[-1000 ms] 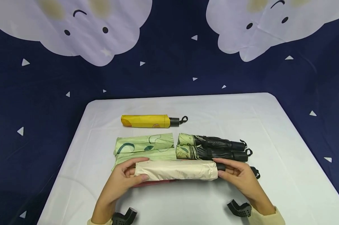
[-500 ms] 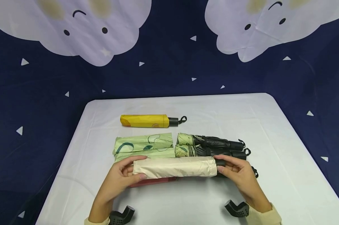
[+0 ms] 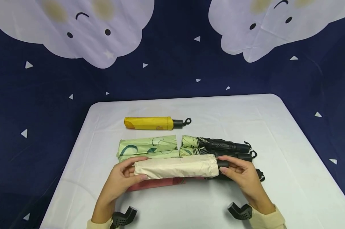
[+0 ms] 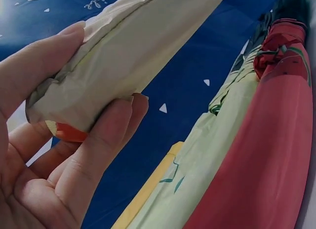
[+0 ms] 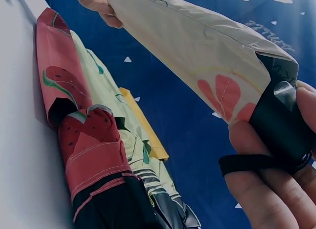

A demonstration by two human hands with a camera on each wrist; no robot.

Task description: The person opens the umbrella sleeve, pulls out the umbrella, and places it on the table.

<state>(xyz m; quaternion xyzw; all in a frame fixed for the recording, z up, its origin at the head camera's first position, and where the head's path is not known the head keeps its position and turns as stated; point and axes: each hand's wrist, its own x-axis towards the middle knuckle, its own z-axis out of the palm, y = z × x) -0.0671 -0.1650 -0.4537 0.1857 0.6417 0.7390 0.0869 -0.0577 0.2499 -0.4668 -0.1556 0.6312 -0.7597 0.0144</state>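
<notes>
A folded umbrella in a cream sleeve (image 3: 176, 167) is held level above the table by both hands. My left hand (image 3: 123, 175) pinches its left end between thumb and fingers; a bit of orange shows at that end in the left wrist view. My right hand (image 3: 241, 171) grips the black handle (image 5: 281, 120), whose strap loops over the fingers. Pink petals are printed on the cream cloth in the right wrist view. Below it lie a red watermelon-print sleeve (image 3: 158, 183) and a red umbrella (image 5: 98, 150) with a black lower part, both partly hidden in the head view.
Behind are pale green sleeves (image 3: 148, 146) at left and two green-and-black folded umbrellas (image 3: 215, 144) at right. A yellow sleeved umbrella (image 3: 149, 123) lies farther back on the white table (image 3: 232, 111). A dark blue cloud-print cloth (image 3: 172, 63) hangs behind.
Both hands have raised the cream-sleeved umbrella slightly, up in the head view, and its right end now tilts a little higher. More of the red sleeve shows below it.
</notes>
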